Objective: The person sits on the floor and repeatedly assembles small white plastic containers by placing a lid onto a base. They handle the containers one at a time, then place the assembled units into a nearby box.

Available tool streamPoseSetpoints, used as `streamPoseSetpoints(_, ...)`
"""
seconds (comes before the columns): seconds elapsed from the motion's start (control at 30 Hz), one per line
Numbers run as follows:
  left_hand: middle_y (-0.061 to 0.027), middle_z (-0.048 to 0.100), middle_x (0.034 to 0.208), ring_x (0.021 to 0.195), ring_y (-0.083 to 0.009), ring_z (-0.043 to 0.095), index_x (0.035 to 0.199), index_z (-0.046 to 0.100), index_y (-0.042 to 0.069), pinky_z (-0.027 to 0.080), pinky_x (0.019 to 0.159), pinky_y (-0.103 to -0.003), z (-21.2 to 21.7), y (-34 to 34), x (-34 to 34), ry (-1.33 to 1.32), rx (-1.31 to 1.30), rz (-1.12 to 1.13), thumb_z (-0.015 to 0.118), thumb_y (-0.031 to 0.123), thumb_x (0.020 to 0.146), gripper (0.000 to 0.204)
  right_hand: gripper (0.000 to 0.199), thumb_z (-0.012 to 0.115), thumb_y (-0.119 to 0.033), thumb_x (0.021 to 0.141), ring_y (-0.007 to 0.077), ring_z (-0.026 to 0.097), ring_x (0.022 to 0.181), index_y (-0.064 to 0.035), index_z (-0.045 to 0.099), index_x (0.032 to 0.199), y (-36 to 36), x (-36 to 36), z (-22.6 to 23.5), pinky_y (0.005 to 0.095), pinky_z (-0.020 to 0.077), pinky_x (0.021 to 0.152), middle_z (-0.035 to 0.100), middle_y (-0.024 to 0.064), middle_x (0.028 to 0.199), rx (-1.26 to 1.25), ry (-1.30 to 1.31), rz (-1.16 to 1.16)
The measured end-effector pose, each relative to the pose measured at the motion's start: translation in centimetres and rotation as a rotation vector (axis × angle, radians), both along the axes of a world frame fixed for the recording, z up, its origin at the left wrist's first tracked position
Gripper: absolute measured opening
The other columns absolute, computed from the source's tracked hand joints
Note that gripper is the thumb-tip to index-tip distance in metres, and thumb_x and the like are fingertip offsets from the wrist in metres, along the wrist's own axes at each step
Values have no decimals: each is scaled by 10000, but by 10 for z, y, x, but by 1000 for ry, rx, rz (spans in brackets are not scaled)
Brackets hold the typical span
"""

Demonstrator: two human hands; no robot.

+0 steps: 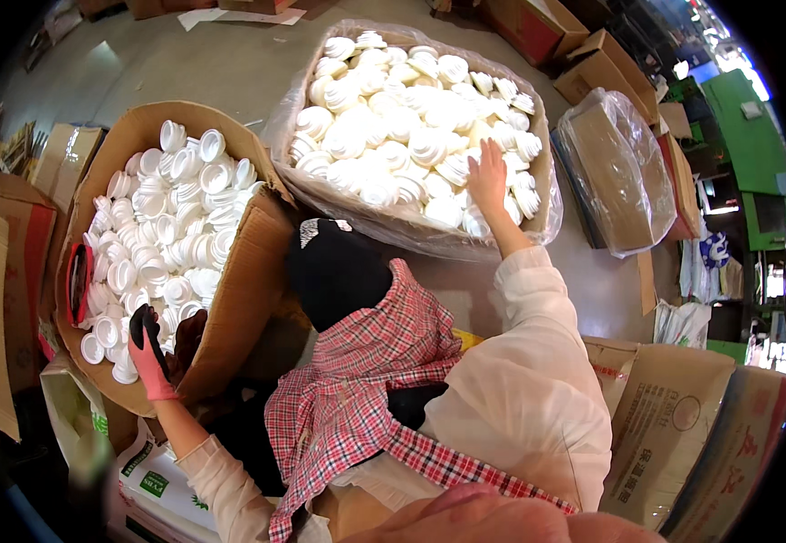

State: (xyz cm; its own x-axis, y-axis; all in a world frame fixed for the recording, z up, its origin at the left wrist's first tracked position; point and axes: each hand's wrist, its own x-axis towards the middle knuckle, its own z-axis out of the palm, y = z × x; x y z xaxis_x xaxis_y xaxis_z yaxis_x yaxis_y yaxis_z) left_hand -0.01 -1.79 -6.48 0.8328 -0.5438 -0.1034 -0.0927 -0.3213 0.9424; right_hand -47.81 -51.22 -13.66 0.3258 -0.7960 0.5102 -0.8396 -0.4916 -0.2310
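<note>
open carton [248, 271] & bag-lined carton [541, 127]: both w/ white caps [393, 136]

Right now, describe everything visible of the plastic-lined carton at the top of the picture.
The plastic-lined carton is a large brown cardboard box, open at the top, standing on the grey floor. A clear, crinkled plastic liner is folded out over its rim and down its walls. It is heaped almost to the brim with white ribbed caps. A co-worker's bare hand rests on the caps near the right side. A second open carton stands close at its left.
</note>
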Motion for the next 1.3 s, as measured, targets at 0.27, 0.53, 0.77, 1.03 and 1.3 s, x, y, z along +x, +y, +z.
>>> streamPoseSetpoints(0.27, -223, 563, 1215, 1140, -337, 531, 1249, 487, -67, 410, 973, -386, -49, 12, -13, -516, 455, -89, 568, 186, 903, 437, 378, 669, -166, 782, 345, 454, 1176, -33, 574, 1123, 137, 48, 53, 445, 351, 1020, 485, 172, 1268, 80, -82, 685)
streamPoseSetpoints(0.53, -163, 605, 1177, 1094, -290, 566, 1195, 557, -10, 417, 955, -355, -41, 0, -48, -425, 355, -215, 521, 128, 909, 319, 517, 627, -114, 769, 275, 494, 1112, -92, 489, 1266, 152, 51, 2, 406, 372, 974, 521, 107, 1185, 8, 82, 593)
streamPoseSetpoints(0.77, -165, 616, 1154, 1075, -299, 573, 1177, 574, -14, 421, 939, -353, -43, -2, -47, -440, 446, -194, 512, 138, 913, 310, 516, 597, -131, 780, 297, 489, 1103, -87, 480, 1281, 154, 52, 2, 438, 357, 984, 512, 129, 1200, 41, 72, 600)
streamPoseSetpoints(1.03, -171, 624, 1131, 1050, -296, 581, 1156, 587, -22, 426, 928, -351, -39, -6, -49, -413, 405, -202, 516, 143, 911, 304, 688, 661, -326, 800, 355, 240, 1362, -166, 367, 1401, 60, 59, 15, 536, 236, 1075, 240, 163, 1483, 67, 34, 171)
streamPoseSetpoints(1.3, -174, 615, 1143, 1057, -314, 576, 1161, 576, -26, 426, 925, -362, -39, -8, -51, -489, 469, -182, 518, 150, 911, 311, 661, 699, -212, 707, 337, 356, 1253, -223, 434, 1313, 4, 66, 5, 565, 252, 1047, 429, 156, 1252, 78, 125, 209)
